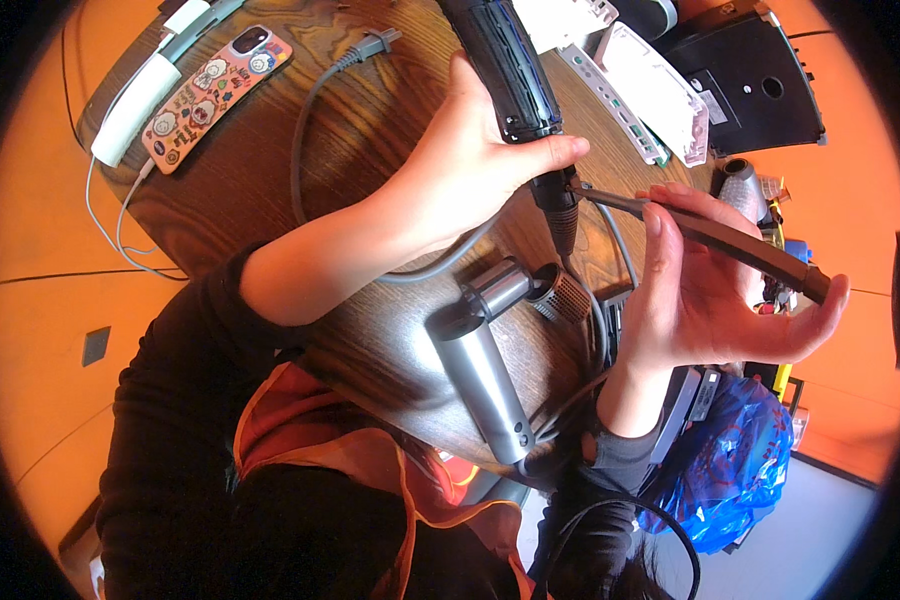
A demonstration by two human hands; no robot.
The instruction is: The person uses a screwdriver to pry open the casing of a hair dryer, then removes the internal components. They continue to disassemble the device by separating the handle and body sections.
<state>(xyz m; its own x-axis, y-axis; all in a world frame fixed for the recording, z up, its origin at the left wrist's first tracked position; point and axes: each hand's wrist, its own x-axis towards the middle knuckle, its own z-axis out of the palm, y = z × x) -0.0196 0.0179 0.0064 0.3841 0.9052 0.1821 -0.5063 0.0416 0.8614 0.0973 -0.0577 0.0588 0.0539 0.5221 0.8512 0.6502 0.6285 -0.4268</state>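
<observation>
Above the grey dryer (490, 370) on the table (230, 190), left hand (460, 170) grips a black handle (510, 70) running up-away, right hand (710, 290) clasps a dark tool (720, 238), tip apparently touching the handle's cord end.

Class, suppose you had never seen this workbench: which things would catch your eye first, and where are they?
At the centre, the left hand grips a black ribbed handle while the right hand points a slim dark tool at its lower end. Below them a grey hair dryer lies on the round wooden table. At upper left sits a phone in a sticker-covered case.
</observation>
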